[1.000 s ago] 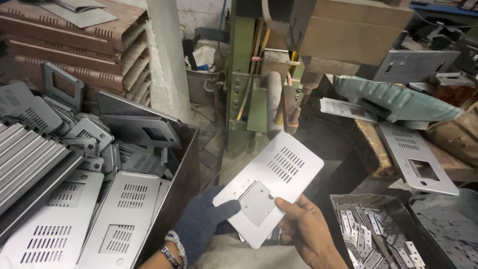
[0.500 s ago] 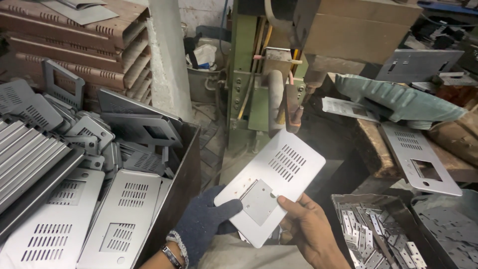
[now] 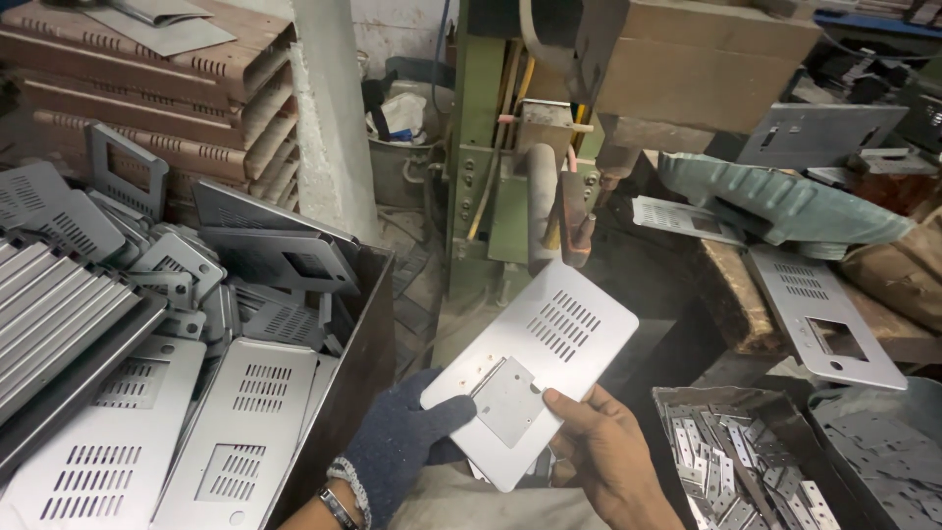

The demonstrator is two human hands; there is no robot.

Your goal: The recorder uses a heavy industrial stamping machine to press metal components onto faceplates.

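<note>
A worn wooden tabletop at right carries slotted grey plates and a green cover — perhaps more behind, unclear.

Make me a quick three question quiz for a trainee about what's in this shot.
1. True or false: the left hand wears a dark knit glove.
2. What does the bare right hand press its thumb on? A) a small square plate lying on the slotted metal panel B) a hinge C) a cable
3. What fills the tray at lower right?

Key: 1 true. 2 A. 3 Small metal hinges.
</note>
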